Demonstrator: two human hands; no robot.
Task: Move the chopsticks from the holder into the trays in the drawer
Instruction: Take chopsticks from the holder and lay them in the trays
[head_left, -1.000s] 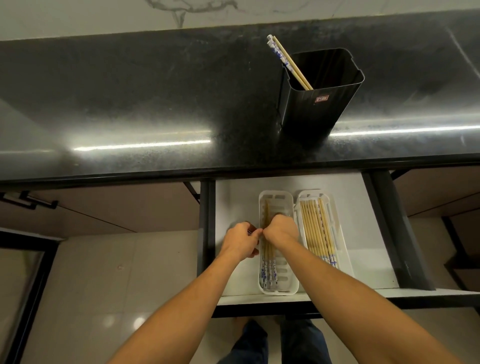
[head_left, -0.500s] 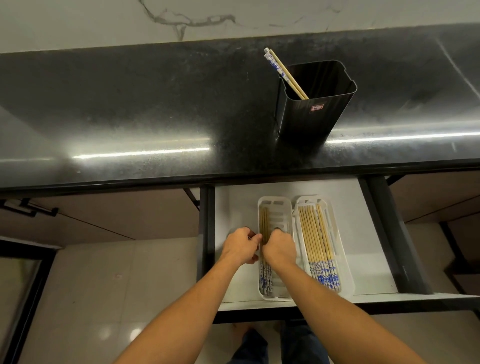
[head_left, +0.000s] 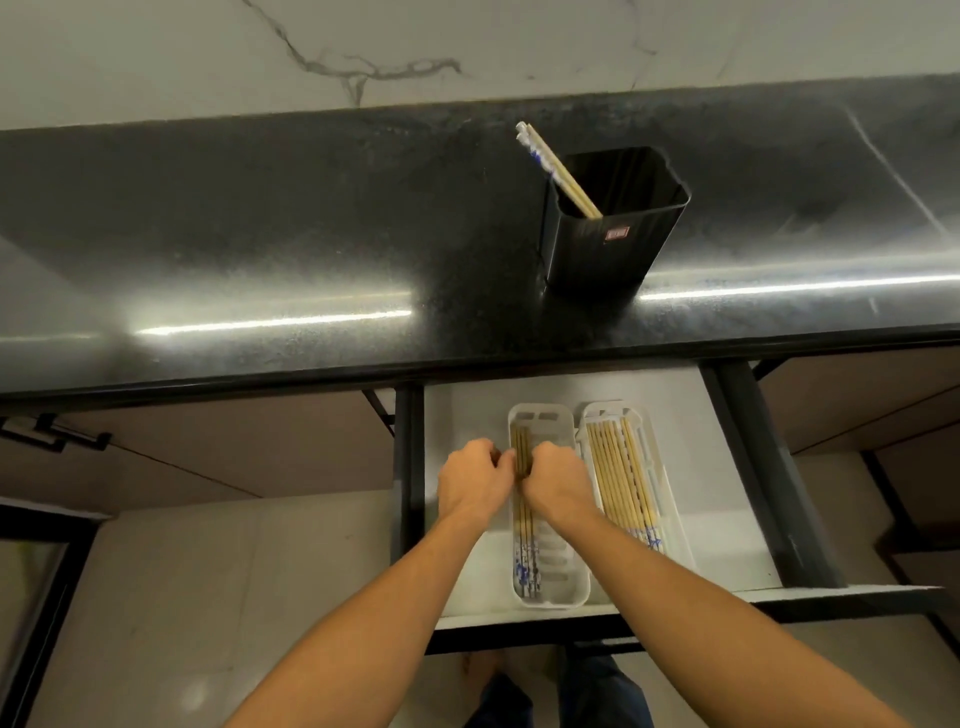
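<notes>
A black holder stands on the dark countertop with a couple of chopsticks leaning out at its left corner. In the open drawer lie two white trays. The left tray holds a few bamboo chopsticks with blue-patterned ends. The right tray holds several more. My left hand and my right hand are curled over the left tray's middle, fingers pinched on the chopsticks lying there.
The black countertop overhangs the back of the white drawer. Dark drawer rails run along both sides. Closed brown cabinet fronts flank the drawer, and the tiled floor and my legs show below.
Both hands stay pinched on the chopsticks in the left tray, and have shifted slightly toward the tray's near end. The camera view has tilted, so the counter appears lower.
</notes>
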